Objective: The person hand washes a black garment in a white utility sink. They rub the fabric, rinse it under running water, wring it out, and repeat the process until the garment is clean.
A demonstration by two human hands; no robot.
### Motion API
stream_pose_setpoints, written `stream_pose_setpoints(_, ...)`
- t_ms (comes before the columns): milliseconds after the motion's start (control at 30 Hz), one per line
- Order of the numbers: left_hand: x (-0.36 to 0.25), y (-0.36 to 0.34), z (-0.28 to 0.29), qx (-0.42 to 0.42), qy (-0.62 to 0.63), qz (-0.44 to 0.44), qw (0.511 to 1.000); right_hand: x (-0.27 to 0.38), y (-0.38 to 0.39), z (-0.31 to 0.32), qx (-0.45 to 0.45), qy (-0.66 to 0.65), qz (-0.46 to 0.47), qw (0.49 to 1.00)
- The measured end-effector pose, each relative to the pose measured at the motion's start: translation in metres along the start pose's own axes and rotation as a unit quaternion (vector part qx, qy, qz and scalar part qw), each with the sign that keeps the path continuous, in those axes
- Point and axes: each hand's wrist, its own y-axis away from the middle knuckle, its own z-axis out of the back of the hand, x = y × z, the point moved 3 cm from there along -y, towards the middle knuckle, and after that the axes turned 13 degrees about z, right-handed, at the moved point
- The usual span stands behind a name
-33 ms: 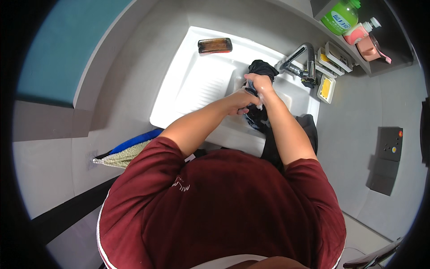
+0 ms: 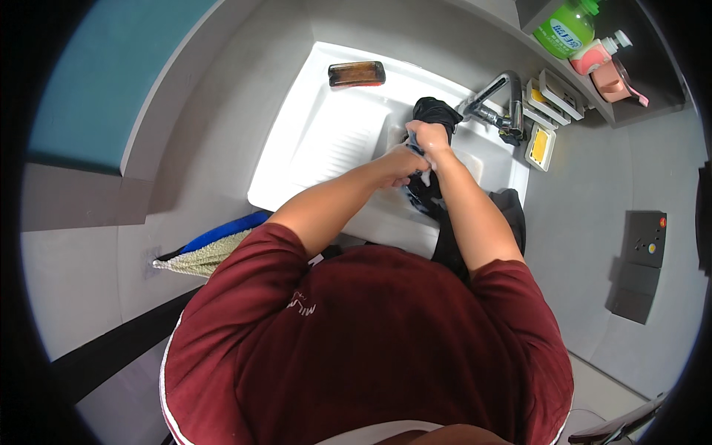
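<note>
Both forearms reach over the white sink; the left hand and right hand clench together around a dark cloth just below the tap.

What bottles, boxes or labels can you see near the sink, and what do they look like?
Green bottle: on the shelf at upper right, round, with a white label.
Pink bottle: right beside the green one, small, white cap.
Yellow soap in a white tray: on the sink's right edge, rectangular.
Dark wall panel: right wall, small coloured dots.
</note>
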Motion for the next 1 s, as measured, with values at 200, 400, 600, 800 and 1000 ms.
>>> stream_pose_setpoints(200, 0.018, -0.042, 0.01, -0.31, -0.299, -0.056, 0.901, -0.03, -0.026, -0.018, -0.007, 0.302, 0.045, 0.952)
stream_pose_setpoints(400, 0.013, -0.032, 0.008, -0.152, -0.314, -0.144, 0.926, -0.071, -0.04, -0.006, -0.091, -0.132, -0.099, 0.982)
stream_pose_setpoints(600, -0.001, 0.02, 0.009, 0.314, 0.333, -0.031, 0.889, 0.019, 0.043, -0.001, 0.223, -0.621, -0.093, 0.746)
stream_pose_setpoints(800, -0.047, 0.016, -0.012, 0.285, 0.482, -0.087, 0.824, 0.049, 0.087, -0.012, 0.332, -0.751, -0.075, 0.566)
stream_pose_setpoints(1000, -0.061, 0.006, 0.001, 0.377, 0.384, -0.125, 0.833, 0.036, 0.121, 0.008, 0.4, -0.555, -0.148, 0.714)
